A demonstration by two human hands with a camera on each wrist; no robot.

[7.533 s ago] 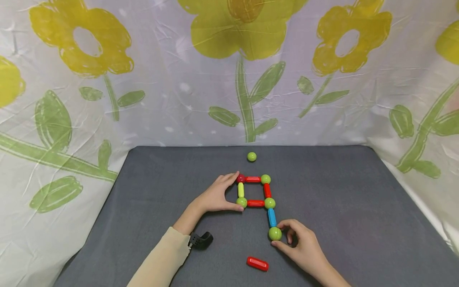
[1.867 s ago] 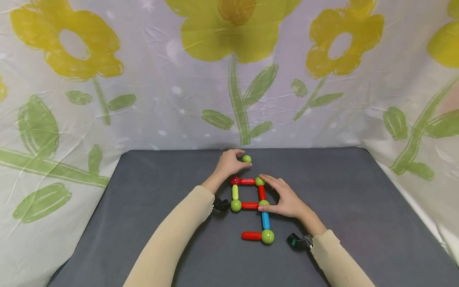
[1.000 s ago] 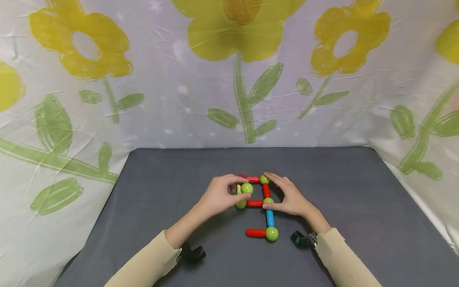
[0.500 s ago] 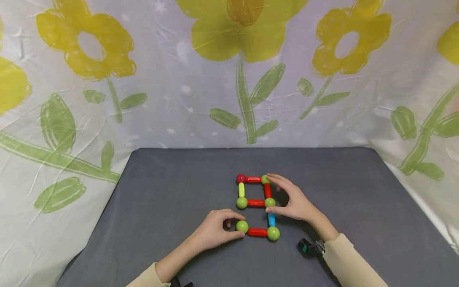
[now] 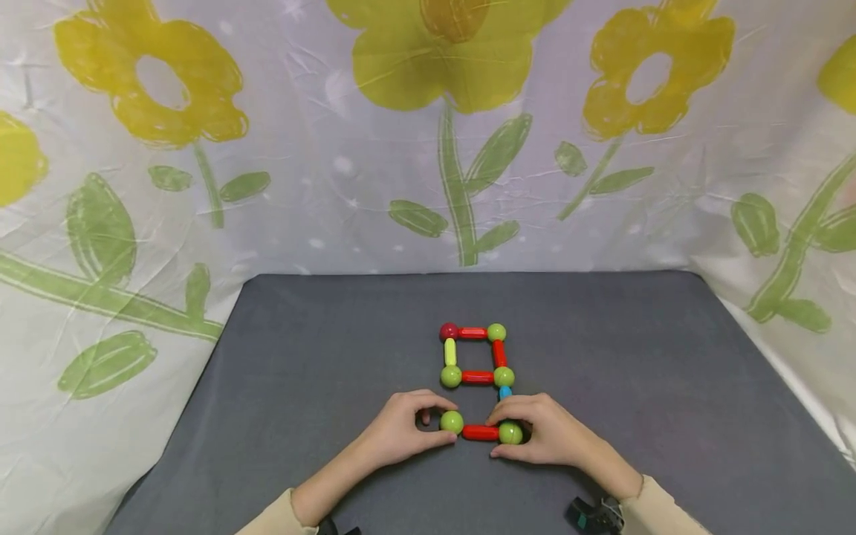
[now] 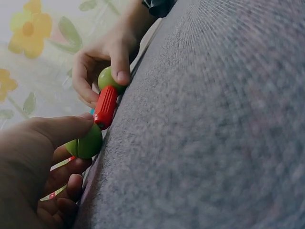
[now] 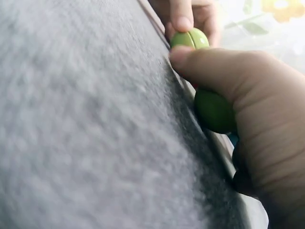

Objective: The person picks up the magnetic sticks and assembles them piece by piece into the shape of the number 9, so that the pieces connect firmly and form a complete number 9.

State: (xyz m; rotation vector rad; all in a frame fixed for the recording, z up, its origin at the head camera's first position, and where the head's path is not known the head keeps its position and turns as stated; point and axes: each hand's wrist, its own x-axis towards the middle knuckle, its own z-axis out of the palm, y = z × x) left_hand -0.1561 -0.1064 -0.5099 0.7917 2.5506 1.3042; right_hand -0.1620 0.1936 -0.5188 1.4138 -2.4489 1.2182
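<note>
Seating the bottom bar: red rod (image 5: 479,432) is flanked by two green balls, left hand (image 5: 400,435) pinching one (image 5: 451,422), right hand (image 5: 545,438) pinching the other (image 5: 510,432); a squeeze inward along the rod seems needed next

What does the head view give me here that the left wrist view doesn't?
Only the head view shows the whole figure: the upper square with its dark red ball, yellow rod and blue rod, lying on the grey mat before the flowered cloth.

Only the left wrist view shows, from table height, the left thumb lying on top of its ball.

Both show the left hand pinching the bottom-left green ball, the right hand gripping the bottom-right green ball, and the bottom red rod between them.
</note>
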